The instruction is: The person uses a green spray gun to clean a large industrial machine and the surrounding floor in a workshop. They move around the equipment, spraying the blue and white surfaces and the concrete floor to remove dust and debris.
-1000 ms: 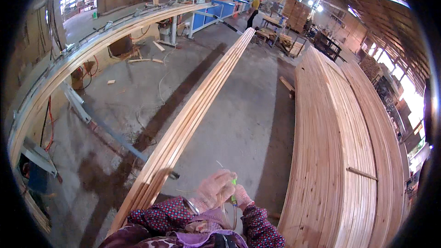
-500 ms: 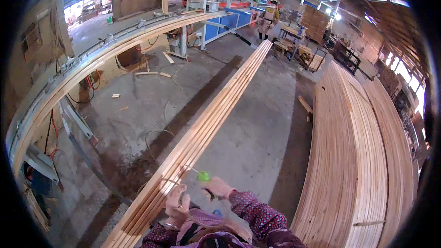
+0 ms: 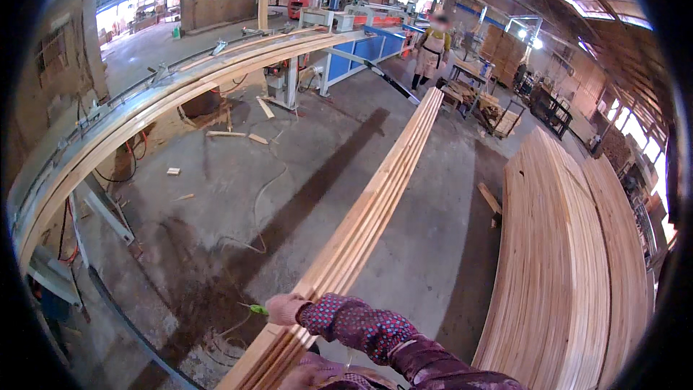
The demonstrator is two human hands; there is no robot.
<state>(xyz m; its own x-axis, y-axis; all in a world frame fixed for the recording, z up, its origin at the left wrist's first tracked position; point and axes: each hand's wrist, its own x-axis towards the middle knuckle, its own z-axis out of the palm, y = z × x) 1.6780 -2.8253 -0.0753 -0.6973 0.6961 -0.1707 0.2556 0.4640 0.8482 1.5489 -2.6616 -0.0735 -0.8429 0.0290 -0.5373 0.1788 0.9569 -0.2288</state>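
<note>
The right hand (image 3: 286, 310) is clenching its fingers around a green object (image 3: 258, 309) above long boards (image 3: 375, 217) stretching ahead; the left hand's grip isn't showing. Stacked planks (image 3: 552, 267) are lying rightward, a person (image 3: 433, 49) standing beyond.

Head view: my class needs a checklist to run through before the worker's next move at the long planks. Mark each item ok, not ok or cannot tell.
1. Long planks lying side by side: ok.
2. Green object in the right hand: ok, it pokes out past the hand.
3. Left hand placed safely: cannot tell, out of view.
4. Far end free of people: not ok, a person appears close to it.
5. Floor left of the planks free of scraps: not ok, wood offcuts lie there.
</note>
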